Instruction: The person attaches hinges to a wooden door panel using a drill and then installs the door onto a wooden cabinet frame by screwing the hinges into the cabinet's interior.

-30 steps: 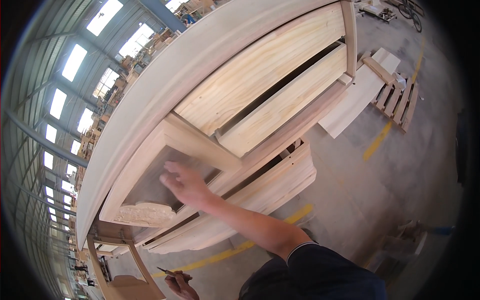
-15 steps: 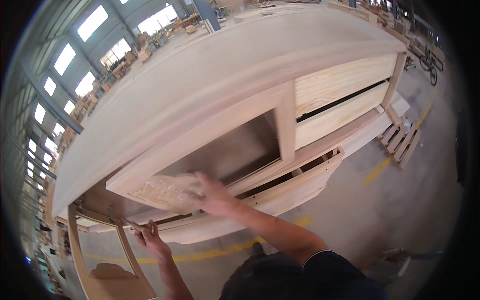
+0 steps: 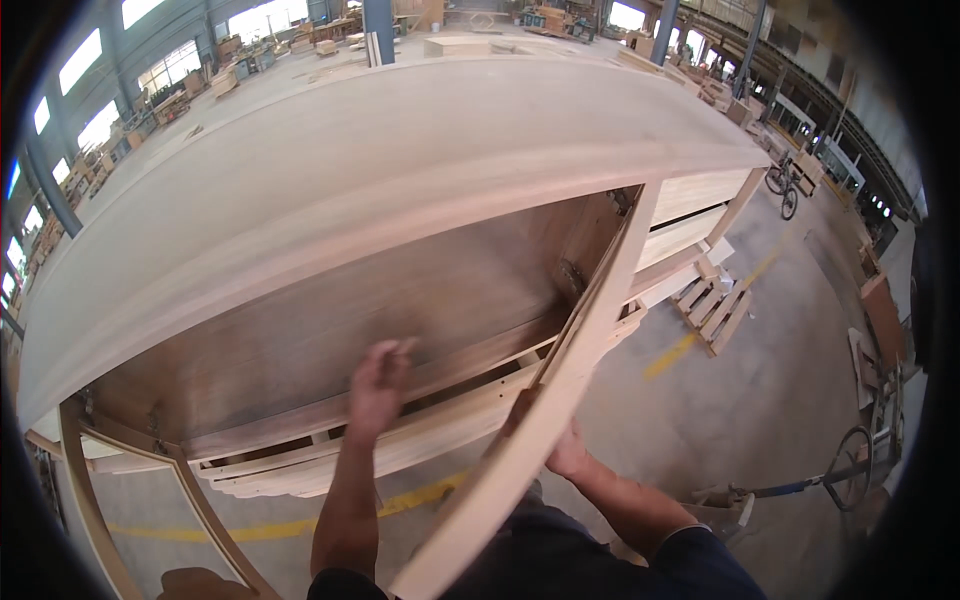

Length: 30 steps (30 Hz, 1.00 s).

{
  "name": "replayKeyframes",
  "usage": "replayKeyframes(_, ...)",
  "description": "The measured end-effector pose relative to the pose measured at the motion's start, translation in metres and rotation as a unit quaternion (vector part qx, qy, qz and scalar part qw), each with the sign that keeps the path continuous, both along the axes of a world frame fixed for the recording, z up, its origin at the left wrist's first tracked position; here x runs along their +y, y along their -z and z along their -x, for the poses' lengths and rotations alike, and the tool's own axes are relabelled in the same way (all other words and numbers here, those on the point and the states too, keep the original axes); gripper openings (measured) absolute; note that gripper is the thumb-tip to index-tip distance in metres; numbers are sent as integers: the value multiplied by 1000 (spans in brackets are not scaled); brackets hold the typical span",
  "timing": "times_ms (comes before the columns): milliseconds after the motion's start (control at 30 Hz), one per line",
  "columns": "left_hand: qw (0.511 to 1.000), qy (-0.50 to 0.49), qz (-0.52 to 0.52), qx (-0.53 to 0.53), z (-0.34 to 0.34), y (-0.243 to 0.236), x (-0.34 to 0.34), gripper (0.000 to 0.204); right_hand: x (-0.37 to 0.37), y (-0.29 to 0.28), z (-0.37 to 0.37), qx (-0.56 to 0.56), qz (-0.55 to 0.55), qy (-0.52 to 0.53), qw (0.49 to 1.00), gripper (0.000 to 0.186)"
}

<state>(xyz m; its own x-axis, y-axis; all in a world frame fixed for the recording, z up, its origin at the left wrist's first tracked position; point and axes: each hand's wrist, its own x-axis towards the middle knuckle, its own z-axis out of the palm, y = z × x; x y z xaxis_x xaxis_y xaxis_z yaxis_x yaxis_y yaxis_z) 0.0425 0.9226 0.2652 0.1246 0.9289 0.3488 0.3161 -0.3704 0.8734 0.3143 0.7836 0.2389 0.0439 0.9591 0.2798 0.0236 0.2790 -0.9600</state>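
A long, unpainted wooden cabinet (image 3: 430, 130) stands before me with its front compartment open. My right hand (image 3: 565, 447) is closed around the edge of the right framed door (image 3: 560, 400), which is swung out toward me. Part of that hand shows on the door's far side and part is hidden behind it. My left hand (image 3: 378, 385) is raised in front of the open compartment (image 3: 330, 310). It is smeared by motion, so whether it holds anything does not show. A metal hinge (image 3: 571, 275) is visible inside on the right.
The left framed door (image 3: 200, 510) also stands open. Below the compartment, a drawer-like wooden front (image 3: 430, 440) juts out. A slatted pallet (image 3: 712, 310) lies on the floor to the right, a bicycle (image 3: 785, 185) beyond it. Blue posts (image 3: 378, 30) rise at the back.
The right door has swung open toward me. My right hand has moved from its carved lower corner to its edge; my left hand has come away from the left hinge, rightward.
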Motion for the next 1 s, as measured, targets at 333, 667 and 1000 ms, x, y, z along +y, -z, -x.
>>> replayKeyframes(333,989,143,-35,-8,-163,6,56,19,-24,-87,8,29,-7,52,998,59)
replayKeyframes(667,970,21,131,-202,-73,-33,-47,16,18,-11,-27,379,-72,-246,889,58)
replayKeyframes(1000,878,-336,-329,-91,93,-101,-278,22,87,-55,55,93,94,155,979,68)
